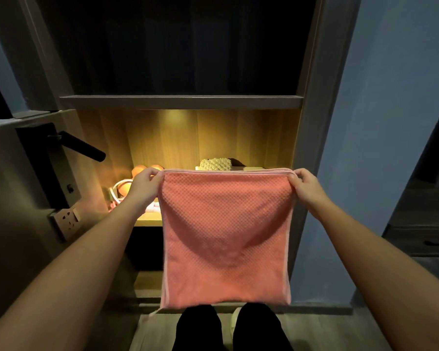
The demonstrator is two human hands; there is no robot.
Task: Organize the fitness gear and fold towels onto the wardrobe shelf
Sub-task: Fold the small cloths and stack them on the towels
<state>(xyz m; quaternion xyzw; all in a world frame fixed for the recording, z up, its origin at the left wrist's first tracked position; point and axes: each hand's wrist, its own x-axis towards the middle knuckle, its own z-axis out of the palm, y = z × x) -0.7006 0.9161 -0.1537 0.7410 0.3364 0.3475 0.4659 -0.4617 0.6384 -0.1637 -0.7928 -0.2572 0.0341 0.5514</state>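
- A person stands facing an open wardrobe, both bare arms stretched forward, seen from a camera on their head looking down.
- The left hand (145,182) pinches the top left corner of a pink towel (226,236), with its fingers (157,174) curled over the hem.
- The right hand (306,183) pinches the top right corner in the same way.
- The pink towel hangs in the air in front of the wardrobe, its top edge pulled straight between the two hands. It looks doubled over, with pale trim down both sides and a waffle texture.
- Behind the towel is a lit shelf (147,220) glowing warm yellow.
- A folded cream towel (216,164) lies at the back of the lit shelf, just above the pink towel's top edge.
- Rounded orange items (138,171) and a white ring (115,192) sit at the left of the lit shelf, partly hidden by the left hand. They are too blurred to name.
- Above, a darker shelf board (180,101) spans the wardrobe.
- On the left are a black door handle (83,145) and a wall socket (67,219).
- The person's dark trouser legs (200,328) show below the towel's lower edge.
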